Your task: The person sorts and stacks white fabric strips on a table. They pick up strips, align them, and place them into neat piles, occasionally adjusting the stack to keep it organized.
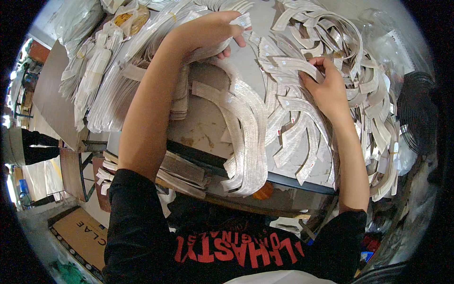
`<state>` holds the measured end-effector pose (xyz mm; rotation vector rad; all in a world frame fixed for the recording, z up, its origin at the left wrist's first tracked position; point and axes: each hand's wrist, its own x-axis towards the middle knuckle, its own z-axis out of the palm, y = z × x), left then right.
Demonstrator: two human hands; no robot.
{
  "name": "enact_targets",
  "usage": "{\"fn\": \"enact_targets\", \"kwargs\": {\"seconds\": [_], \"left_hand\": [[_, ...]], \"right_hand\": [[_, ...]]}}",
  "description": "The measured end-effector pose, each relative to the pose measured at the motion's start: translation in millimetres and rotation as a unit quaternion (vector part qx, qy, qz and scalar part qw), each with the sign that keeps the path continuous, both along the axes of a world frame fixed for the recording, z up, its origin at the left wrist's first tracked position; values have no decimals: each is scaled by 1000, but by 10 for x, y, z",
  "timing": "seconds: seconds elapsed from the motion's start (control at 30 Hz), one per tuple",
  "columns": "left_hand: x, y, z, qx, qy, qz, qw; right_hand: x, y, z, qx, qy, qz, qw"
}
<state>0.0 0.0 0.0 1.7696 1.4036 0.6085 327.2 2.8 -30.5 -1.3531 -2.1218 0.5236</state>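
Head view: right hand pinches a curved strip right of upper centre, left hand curls at top centre, grip unclear — pulling could drag overlapping neighbours, and a nudge might drop the bundle overhanging the table edge, lower centre.

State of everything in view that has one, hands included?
Left hand: fingers bent, among pale strips; firmness of grip unclear
Right hand: thumb and fingers closed on a curved strip
Middle strips: overlapping, draped past the table's near edge
Left strips: packed side by side
Right strips: loose, heaped
Black coil: wound in loops
Upper-left plastic bag: crumpled
Cardboard box: open or shut unclear
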Motion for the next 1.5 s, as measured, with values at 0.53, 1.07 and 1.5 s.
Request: {"fn": "enact_targets", "kwargs": {"seconds": [0.53, 1.07, 1.5], "left_hand": [[-17, 52, -39, 12, -6, -12, 1000], [-27, 55, -124, 3, -27, 14, 1000], [59, 0, -41, -8, -29, 50, 998]], "right_hand": [[-21, -39, 28, 40, 21, 5, 999], [26, 77, -42, -33, 155, 5, 987], [31, 88, -75, -18, 167, 6, 986]]}}
